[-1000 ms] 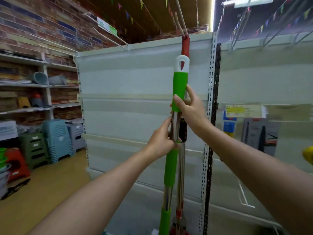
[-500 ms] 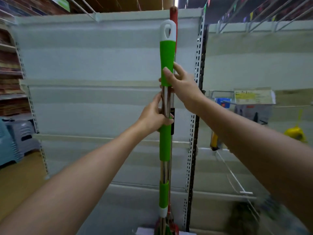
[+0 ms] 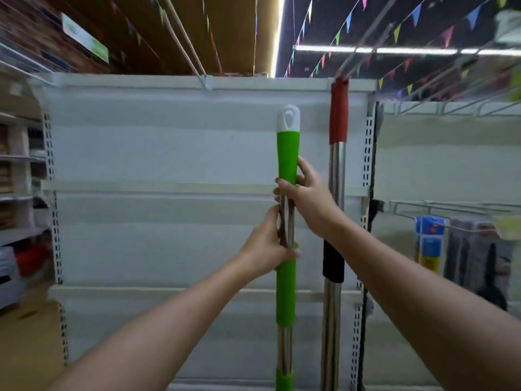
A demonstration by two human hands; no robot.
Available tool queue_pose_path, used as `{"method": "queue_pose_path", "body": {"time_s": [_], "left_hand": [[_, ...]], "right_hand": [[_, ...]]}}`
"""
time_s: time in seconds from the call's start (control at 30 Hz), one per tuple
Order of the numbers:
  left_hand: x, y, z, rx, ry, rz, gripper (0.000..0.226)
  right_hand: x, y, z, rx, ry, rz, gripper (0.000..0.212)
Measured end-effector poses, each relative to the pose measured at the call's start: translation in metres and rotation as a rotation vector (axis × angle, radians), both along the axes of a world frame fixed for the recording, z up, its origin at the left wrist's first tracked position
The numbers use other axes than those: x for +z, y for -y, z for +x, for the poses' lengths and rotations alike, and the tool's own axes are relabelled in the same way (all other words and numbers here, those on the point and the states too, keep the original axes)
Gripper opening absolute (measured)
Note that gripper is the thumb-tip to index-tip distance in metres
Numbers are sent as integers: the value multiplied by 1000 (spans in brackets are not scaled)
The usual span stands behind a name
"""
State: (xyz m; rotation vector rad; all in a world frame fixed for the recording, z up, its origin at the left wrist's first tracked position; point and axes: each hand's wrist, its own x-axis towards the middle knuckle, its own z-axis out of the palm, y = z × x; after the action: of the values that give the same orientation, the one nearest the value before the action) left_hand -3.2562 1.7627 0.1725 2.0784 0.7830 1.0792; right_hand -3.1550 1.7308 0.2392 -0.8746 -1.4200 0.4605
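Observation:
A long pole with green grips, a steel shaft and a white looped cap, the green mop handle (image 3: 287, 153), stands upright before me. My right hand (image 3: 308, 200) grips it at the lower end of the top green grip. Just below, my left hand (image 3: 266, 246) holds the steel shaft where the middle green sleeve begins. A second pole, the red-and-black mop handle (image 3: 337, 170), leans against the shelf back to the right, apart from the green one. The lower ends of both poles are out of view.
A white shelving unit (image 3: 169, 153) with bare back panels and slotted uprights stands straight ahead. Hooks at the right carry packaged goods (image 3: 430, 244). Shelves with boxes and plastic stools (image 3: 17, 261) stand at the left. Bunting hangs from the ceiling.
The green mop handle has come away to the left from the red-and-black one, which now stands separately at the right. Both hands keep their hold. The view has tilted upward.

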Motion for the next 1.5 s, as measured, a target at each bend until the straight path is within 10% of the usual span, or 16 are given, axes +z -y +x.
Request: {"method": "queue_pose_path", "body": {"time_s": [1.5], "left_hand": [[75,-39,-182,41,-188,118,69]], "right_hand": [[89,-37,-188,-17,-8,267,46]]}}
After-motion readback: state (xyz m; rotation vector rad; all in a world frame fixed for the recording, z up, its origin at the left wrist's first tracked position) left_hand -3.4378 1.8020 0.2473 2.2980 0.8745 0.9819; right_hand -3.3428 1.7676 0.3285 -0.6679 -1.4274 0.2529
